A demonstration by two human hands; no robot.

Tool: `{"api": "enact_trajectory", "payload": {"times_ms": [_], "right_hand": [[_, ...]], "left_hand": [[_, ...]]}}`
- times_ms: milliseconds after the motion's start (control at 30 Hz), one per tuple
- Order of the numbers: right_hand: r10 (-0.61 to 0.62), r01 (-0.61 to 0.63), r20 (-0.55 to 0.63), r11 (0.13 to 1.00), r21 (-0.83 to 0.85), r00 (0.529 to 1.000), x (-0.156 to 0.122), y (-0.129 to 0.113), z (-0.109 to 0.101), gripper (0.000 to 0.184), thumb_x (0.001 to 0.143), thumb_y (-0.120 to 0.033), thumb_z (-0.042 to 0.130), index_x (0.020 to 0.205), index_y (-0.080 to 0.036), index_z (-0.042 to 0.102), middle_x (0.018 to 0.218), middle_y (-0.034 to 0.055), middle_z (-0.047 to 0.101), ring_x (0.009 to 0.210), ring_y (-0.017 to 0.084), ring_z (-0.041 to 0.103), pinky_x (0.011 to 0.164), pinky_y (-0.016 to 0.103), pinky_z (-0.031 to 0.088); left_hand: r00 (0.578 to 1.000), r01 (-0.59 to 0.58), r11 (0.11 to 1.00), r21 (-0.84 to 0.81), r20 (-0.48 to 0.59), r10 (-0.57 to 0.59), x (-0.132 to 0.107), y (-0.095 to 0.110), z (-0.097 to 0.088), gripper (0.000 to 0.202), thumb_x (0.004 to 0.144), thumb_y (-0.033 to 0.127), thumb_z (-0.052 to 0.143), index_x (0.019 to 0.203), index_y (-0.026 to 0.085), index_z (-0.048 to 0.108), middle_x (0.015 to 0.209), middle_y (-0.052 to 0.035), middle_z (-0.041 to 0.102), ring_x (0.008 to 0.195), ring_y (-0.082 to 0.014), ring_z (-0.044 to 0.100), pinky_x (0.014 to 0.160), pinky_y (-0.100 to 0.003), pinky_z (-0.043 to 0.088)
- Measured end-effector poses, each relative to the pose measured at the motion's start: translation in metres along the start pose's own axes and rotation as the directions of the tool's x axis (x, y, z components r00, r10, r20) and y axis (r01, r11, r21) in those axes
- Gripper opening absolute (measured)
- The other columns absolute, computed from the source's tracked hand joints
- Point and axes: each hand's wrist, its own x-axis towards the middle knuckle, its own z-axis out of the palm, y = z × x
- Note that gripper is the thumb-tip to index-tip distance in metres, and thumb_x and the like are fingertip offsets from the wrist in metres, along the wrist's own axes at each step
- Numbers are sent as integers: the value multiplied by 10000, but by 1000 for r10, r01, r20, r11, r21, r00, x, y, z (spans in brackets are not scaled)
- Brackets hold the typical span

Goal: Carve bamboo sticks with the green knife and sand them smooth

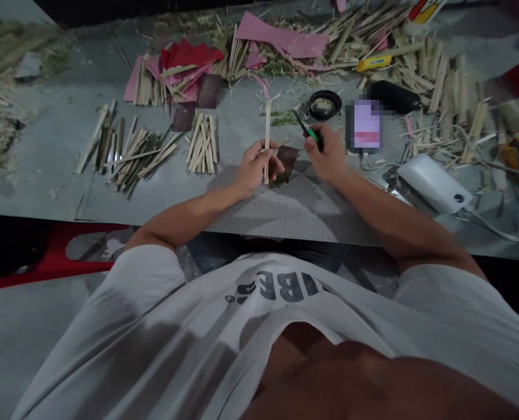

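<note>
Upright between the fingers of my left hand [259, 166] is a thin pale wooden stick [267, 125], with a curled pink strip [263, 86] at its far end. My right hand [328, 151] is closed around a green-and-black handled craft knife [311, 133], its tip pointing away and to the left. Below and between the hands lies a dark brown sandpaper piece [287, 160], partly covered by my left fingers. Greenish shavings [286, 118] are scattered just beyond the hands. A black round dish [325, 105] sits past my right hand.
Bundles of cut sticks [202, 144] lie to the left on the grey table [233, 216]. Pink and red paper [281, 36] and more sticks cover the back. A phone [367, 125], a yellow cutter [374, 62] and a white power bank [435, 184] with a cable are at right.
</note>
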Motion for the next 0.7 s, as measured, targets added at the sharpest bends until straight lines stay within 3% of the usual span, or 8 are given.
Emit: {"api": "enact_trajectory", "payload": {"times_ms": [200,333,433,700], "right_hand": [[52,4,124,913,-408,991,-12,-44,-4,608,1234,-789,651,1549,-277,740,1400,204,904,1341,502,869,1162,669,674],[153,-88,77,837,-540,985,-9,-66,-12,526,1286,-593,605,1648,-226,708,1493,253,884,1410,508,836,1199,625,630],[227,-122,95,779,-615,969,-5,-81,-20,498,1308,-517,520,1619,-207,754,1495,291,876,1448,541,811,1199,631,607],[284,38,290,652,-757,914,25,-125,-16,392,1245,-363,707,1493,-148,923,1506,318,913,1423,583,846,1146,630,643]], "left_hand": [[992,126,983,-137,9,-126,-11,13,10,323,1182,19,470,1023,226,660,681,49,691,426,-75,426,448,-193,258],[977,212,950,-229,16,-214,-16,25,15,445,1284,72,465,919,187,693,611,81,508,417,-42,292,453,-154,207],[969,242,942,-232,6,-248,-20,32,18,533,1378,170,501,887,169,708,613,101,439,422,-26,279,457,-150,196],[936,319,913,-253,-71,-346,-20,42,20,539,1403,234,519,873,204,611,631,112,369,426,-25,264,469,-174,137]]}}
